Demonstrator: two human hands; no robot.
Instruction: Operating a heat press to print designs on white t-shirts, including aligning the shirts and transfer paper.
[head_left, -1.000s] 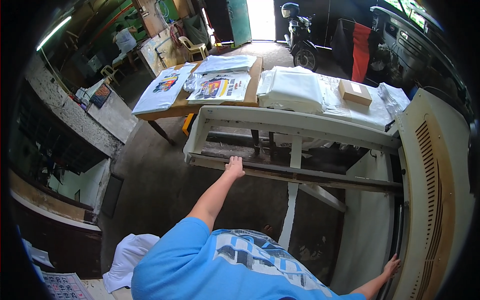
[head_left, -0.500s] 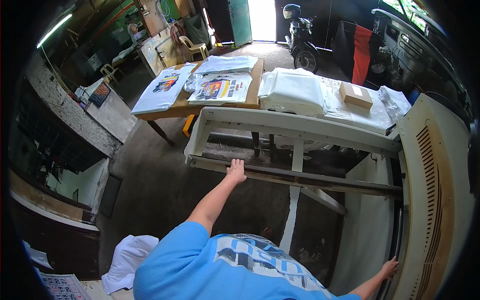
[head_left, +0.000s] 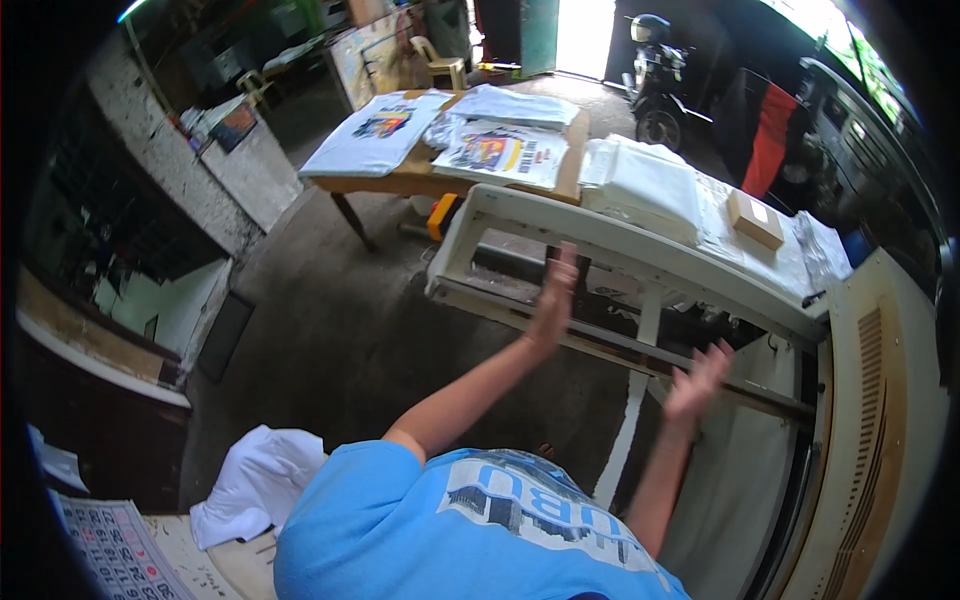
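Note:
My left hand [head_left: 553, 295] is raised over the white metal frame [head_left: 633, 250], palm inward and fingers stretched out, holding nothing. My right hand [head_left: 697, 383] is lifted near the frame's lower rail [head_left: 620, 345], fingers apart and blurred by motion, with nothing visible in it. The frame joins a tall beige housing with slots [head_left: 870, 420] on my right. Beyond the frame stand a wooden table [head_left: 417, 186] with white printed shirts [head_left: 495, 152] and folded white fabric [head_left: 635, 185] beside a cardboard box [head_left: 757, 218].
A white shirt [head_left: 262, 484] and a calendar [head_left: 115, 550] lie at my lower left. A doorway and mat [head_left: 225, 340] are on the left. A motorcycle [head_left: 655, 80], a red-and-black cloth [head_left: 767, 135] and plastic chairs [head_left: 440, 63] stand toward the back.
Both my hands have let go of the machine and risen: the left moved up and right from the rail, the right up and left from the housing. The view has shifted.

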